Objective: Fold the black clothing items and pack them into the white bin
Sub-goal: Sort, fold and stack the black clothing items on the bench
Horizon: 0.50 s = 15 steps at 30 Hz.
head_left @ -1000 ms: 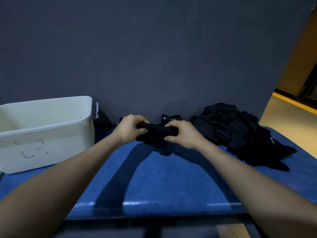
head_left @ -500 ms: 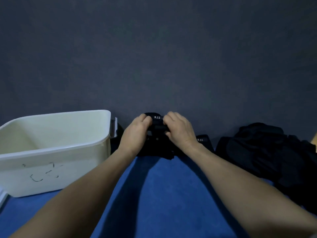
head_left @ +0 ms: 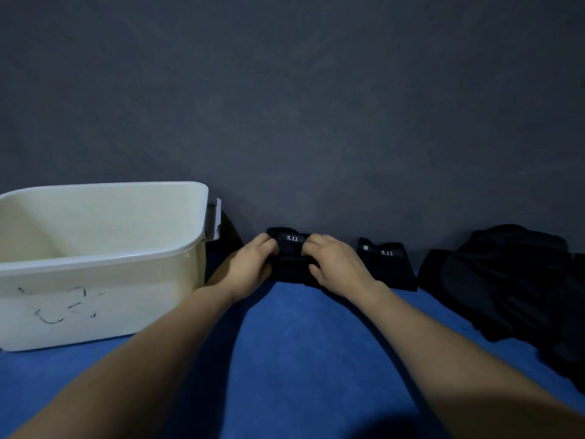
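Here both hands (head_left: 253, 264) (head_left: 335, 264) grip soft folded black garment (head_left: 291, 248).

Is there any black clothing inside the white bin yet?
No, the white bin shows only bare pale walls inside, while both hands grip the folded black garment on the blue surface beside it.

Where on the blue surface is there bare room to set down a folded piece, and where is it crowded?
Bare blue surface lies between the forearms, and in front of the white bin. The back is crowded: left hand and right hand grip a black folded garment, beside a second folded piece and the black clothing pile.
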{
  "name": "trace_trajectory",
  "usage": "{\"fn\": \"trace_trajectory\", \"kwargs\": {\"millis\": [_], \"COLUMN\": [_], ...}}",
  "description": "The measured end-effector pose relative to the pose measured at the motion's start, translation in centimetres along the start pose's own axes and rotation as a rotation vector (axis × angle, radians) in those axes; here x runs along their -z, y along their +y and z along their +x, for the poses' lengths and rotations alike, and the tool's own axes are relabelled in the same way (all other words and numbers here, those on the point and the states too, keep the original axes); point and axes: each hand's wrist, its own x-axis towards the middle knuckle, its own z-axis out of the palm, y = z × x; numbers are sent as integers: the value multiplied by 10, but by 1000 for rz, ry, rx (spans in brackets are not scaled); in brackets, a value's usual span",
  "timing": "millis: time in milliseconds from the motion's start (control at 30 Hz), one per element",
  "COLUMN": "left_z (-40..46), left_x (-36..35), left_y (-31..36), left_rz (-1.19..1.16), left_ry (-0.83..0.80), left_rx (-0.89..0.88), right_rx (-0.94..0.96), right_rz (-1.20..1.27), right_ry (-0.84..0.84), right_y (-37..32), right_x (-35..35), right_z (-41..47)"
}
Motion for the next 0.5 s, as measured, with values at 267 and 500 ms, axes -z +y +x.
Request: {"fn": "trace_trajectory", "kwargs": {"millis": [267, 500], "left_z": [-10, -3], "left_x": [2, 1], "left_y": [1, 4], "left_rz": [53, -48], "left_ry": [-27, -129], "left_rx": [-6, 144], "right_rx": [14, -129], "right_rz": [39, 217], "right_ry": [-49, -299], "right_y": [-9, -9], "right_x": [2, 14], "right_z": [-7, -5]}}
